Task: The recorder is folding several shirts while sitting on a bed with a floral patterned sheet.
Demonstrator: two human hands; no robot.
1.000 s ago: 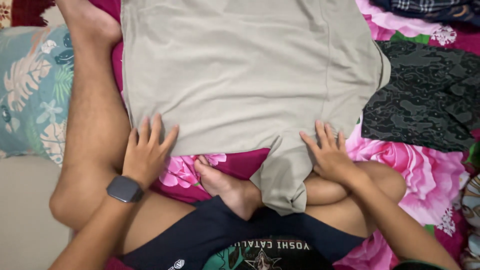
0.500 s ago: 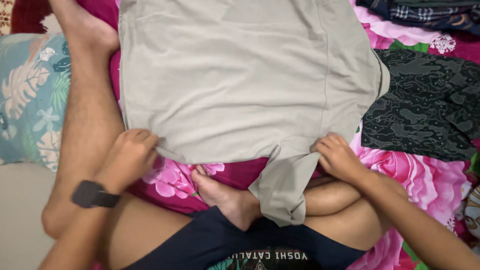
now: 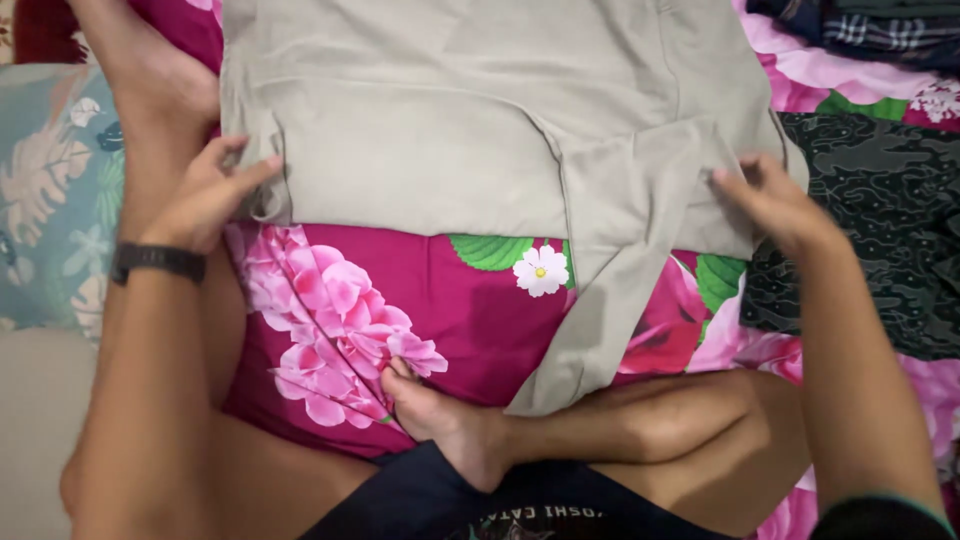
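We fold a beige shirt (image 3: 450,130) on a floral sheet (image 3: 400,300).
Left hand (image 3: 205,195) pinches shirt's left folded edge; right hand (image 3: 775,205) pinches the right edge, w/ one sleeve (image 3: 610,300) trailing near, toward our crossed legs. Shirt lies far-centre on the pink sheet. Leafy pillow (image 3: 45,200) at left, dark camo cloth (image 3: 880,230) at right, plaid cloth (image 3: 870,25) far right.

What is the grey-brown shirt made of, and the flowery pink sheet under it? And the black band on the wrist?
The beige shirt looks like soft, matte knit cotton: it folds limply with gentle creases. The pink floral bedsheet seems a thin woven cloth, slightly smooth, with printed flowers; cotton or polyester, hard to tell. The black wristband on the left hand looks like matte rubber or silicone.
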